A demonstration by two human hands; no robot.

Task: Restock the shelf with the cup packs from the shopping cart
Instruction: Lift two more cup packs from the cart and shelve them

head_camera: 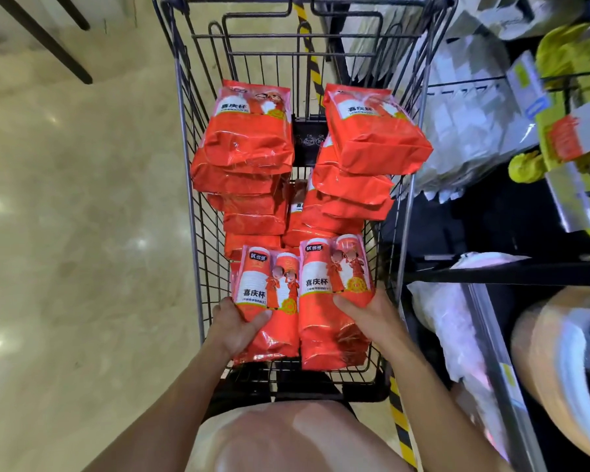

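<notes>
1. Both hands are down at the near end of the cart [184,172]. Left hand [234,323] wraps the left pack [269,294] from its outer side, thumb across the front. Right hand [365,315] does the same on the right pack [334,335]. One pack each, firmly gripped; can't tell if they're lifted clear yet.
2. Rest of the stock: two tall piles of red packs, left stack [246,144] and right stack [372,141], toward the cart's far end, w/ more packs wedged between them. The top pack of the right stack tilts toward the cart's right edge.
3. Shelf [504,277] is just beside the cart's right edge, w/ white bagged goods [464,131] on it.
4. Handling, my read: light, nested cups in thin glossy film. Crinkly, prob. slippery, and the cups would crush if squeezed hard. Best hold is round the mid-body, palm on the side, not the loose film ends.
5. Labels: big "喜庆杯" on each front, a cartoon couple in red beside it, and a gold round emblem below. Small blue logo up top has approx. three chars, too small to read for sure. Fine print under the title is unreadable.
</notes>
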